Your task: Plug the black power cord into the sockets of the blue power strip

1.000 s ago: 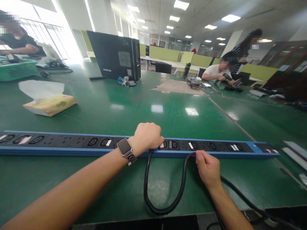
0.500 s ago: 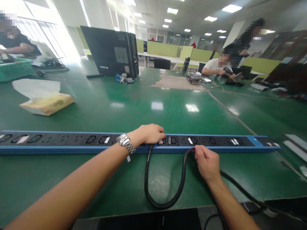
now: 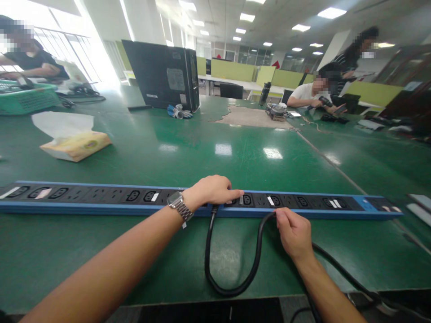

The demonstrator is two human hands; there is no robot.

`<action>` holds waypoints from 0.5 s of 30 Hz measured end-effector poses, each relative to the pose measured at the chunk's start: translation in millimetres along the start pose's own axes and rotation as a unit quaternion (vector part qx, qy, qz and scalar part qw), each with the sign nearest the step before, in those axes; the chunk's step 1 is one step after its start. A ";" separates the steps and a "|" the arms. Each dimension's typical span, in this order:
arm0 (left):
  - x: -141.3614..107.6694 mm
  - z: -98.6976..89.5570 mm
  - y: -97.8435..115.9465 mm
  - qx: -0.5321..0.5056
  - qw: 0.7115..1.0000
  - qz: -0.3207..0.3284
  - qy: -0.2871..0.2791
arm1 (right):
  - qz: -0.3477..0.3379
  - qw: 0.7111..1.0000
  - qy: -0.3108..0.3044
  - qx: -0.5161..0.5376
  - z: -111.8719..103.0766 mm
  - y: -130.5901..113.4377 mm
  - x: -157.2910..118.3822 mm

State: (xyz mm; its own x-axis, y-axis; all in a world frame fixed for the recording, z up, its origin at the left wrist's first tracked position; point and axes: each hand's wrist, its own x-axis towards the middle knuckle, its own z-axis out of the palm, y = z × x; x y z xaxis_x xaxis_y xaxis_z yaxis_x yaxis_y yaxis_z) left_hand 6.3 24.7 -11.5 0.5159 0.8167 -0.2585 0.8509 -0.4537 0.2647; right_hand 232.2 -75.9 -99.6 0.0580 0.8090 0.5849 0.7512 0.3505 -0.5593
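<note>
A long blue-edged power strip (image 3: 97, 194) with black sockets lies across the green table. My left hand (image 3: 213, 189), wearing a metal watch (image 3: 180, 206), grips the strip at its middle. Its fingers curl over the top and the thumb stretches right above the sockets; the fingertips are hidden. From the strip's near side, just under that hand, a thick black cable (image 3: 232, 291) comes out and loops down in a U. My right hand (image 3: 296, 231) is closed in a pinch on this cable, close to the strip's near edge. Beyond the right hand the cable runs off to the lower right.
A tissue pack (image 3: 81, 146) sits at the left, with a green basket (image 3: 30, 101) behind it. A black computer case (image 3: 164, 76) and gloves (image 3: 180, 112) stand farther back. Other people (image 3: 313, 92) are at the far right and far left.
The thumb of my left hand has stretched out to the right over the sockets. My right hand keeps its hold on the cable. The whole view has shifted slightly.
</note>
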 end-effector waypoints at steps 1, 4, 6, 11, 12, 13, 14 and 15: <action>-0.1 0.8 1.4 -0.004 1.000 -0.007 0.004 | 0.002 1.000 -0.001 0.000 0.0 0.2 0.2; 0.3 8.3 5.2 0.025 0.997 -0.026 0.064 | 0.010 1.000 -0.003 -0.001 0.2 0.0 0.1; 1.3 13.9 6.2 0.044 0.994 -0.016 0.094 | 0.016 1.000 -0.005 0.001 0.4 0.0 -0.6; 4.3 19.4 5.5 0.058 0.992 0.001 0.115 | 0.041 0.999 -0.012 0.031 -1.1 3.1 -3.9; 4.5 19.7 5.3 0.058 0.991 -0.001 0.118 | 0.042 0.998 -0.010 0.037 -1.9 3.8 -4.4; 4.4 20.0 5.3 0.058 0.991 -0.004 0.120 | 0.040 0.998 -0.004 0.040 -2.9 4.1 -4.6; 4.0 20.2 5.6 0.058 0.991 -0.007 0.121 | 0.035 0.999 0.005 0.040 -4.0 4.1 -4.7; 3.0 20.4 6.2 0.055 0.991 -0.010 0.121 | 0.026 0.999 0.016 0.037 -4.9 3.6 -4.5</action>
State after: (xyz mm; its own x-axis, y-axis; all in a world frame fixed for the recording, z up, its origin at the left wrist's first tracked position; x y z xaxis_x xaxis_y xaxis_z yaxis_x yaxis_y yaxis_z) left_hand 15.1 17.0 -29.5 0.4713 0.8815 -0.0290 0.8734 -0.4618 0.1548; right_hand 237.9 -80.6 -101.4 0.1178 0.8118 0.5719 0.6959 0.3434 -0.6307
